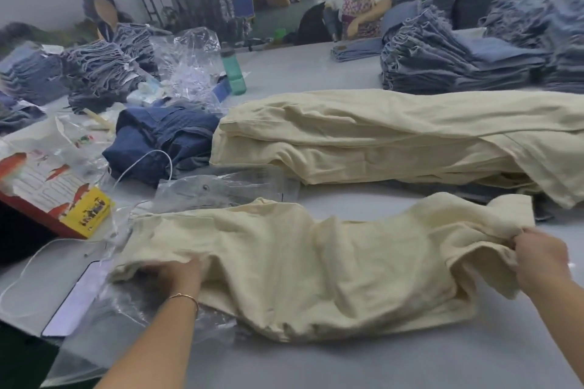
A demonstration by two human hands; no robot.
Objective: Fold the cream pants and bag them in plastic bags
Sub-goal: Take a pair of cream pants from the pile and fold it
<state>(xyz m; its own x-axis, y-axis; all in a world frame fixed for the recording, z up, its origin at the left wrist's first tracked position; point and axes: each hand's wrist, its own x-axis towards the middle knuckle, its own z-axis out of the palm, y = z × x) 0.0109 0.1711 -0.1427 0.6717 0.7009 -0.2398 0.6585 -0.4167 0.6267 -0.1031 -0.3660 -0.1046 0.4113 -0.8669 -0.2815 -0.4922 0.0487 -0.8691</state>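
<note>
A pair of cream pants (pixel 303 265) lies rumpled across the grey table in front of me. My left hand (pixel 180 275) grips its left end, fingers tucked under a fold. My right hand (pixel 540 257) pinches the bunched right end, lifting it a little. Clear plastic bags (pixel 132 322) lie flat under and beside my left forearm, and another plastic bag (pixel 221 191) lies just beyond the pants. A stack of more cream pants (pixel 379 139) stretches across the table behind.
Dark blue garments (pixel 161 139) sit left of the cream stack. A red and yellow box (pixel 57 196) and a white cord (pixel 28 265) lie at left. A green bottle (pixel 234 71), piles of blue denim (pixel 474 57) and two people stand farther back.
</note>
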